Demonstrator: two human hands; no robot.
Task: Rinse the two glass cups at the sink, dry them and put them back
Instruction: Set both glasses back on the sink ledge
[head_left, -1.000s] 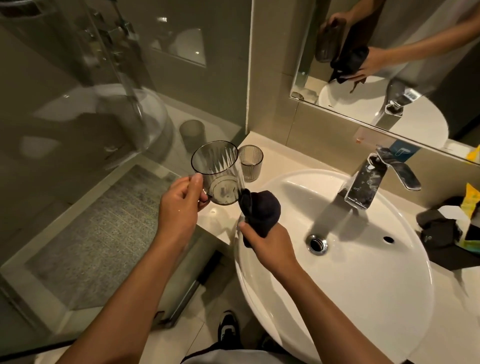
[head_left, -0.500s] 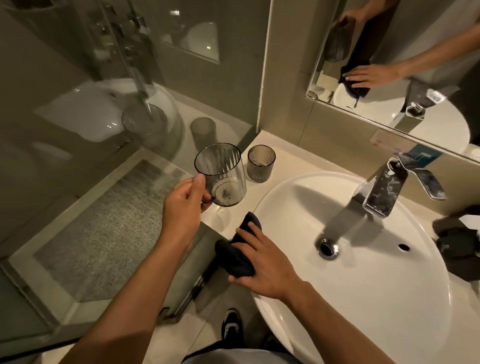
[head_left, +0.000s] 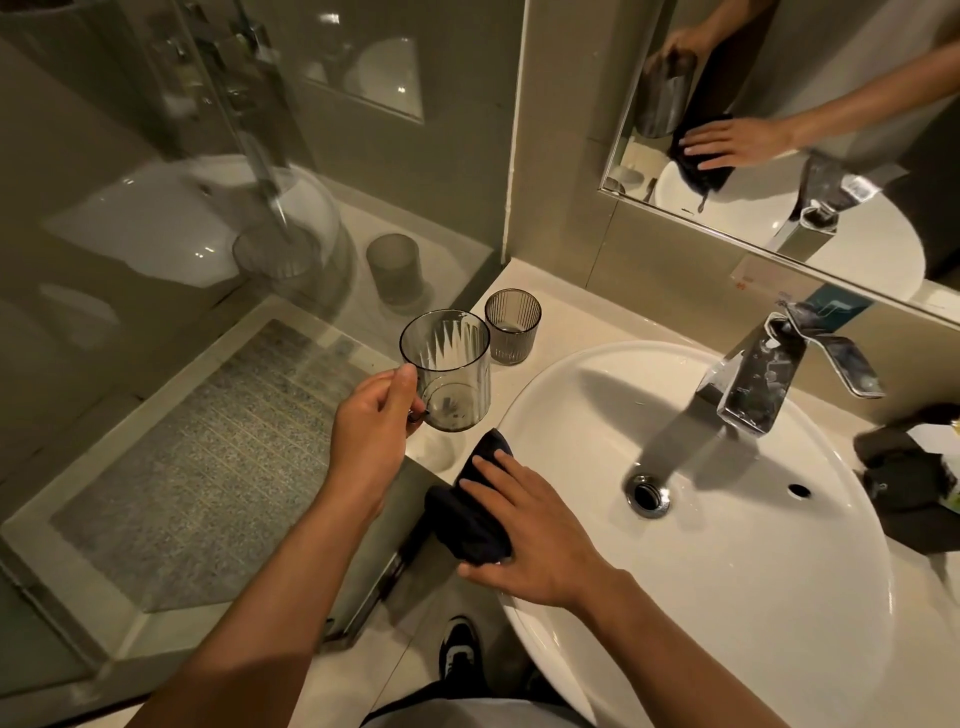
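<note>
My left hand (head_left: 371, 423) holds a smoky ribbed glass cup (head_left: 449, 366) by its lower side, upright, just above the counter's left end. A second, smaller-looking ribbed glass cup (head_left: 512, 332) stands on the counter behind it, near the wall corner. My right hand (head_left: 530, 530) lies flat, fingers spread, on a dark cloth (head_left: 467, 512) that rests on the left rim of the white sink (head_left: 753, 545). The cloth hangs partly over the counter's front edge.
A chrome tap (head_left: 769, 374) stands at the sink's back, the drain (head_left: 648, 494) below it. Dark items (head_left: 904, 467) lie on the counter at the right. A glass shower partition (head_left: 182, 260) is at the left, a mirror (head_left: 779, 130) above.
My right hand has lowered the dark cloth from beside the cup to the sink's left rim and flattened on it. The left hand keeps the cup nearly still.
</note>
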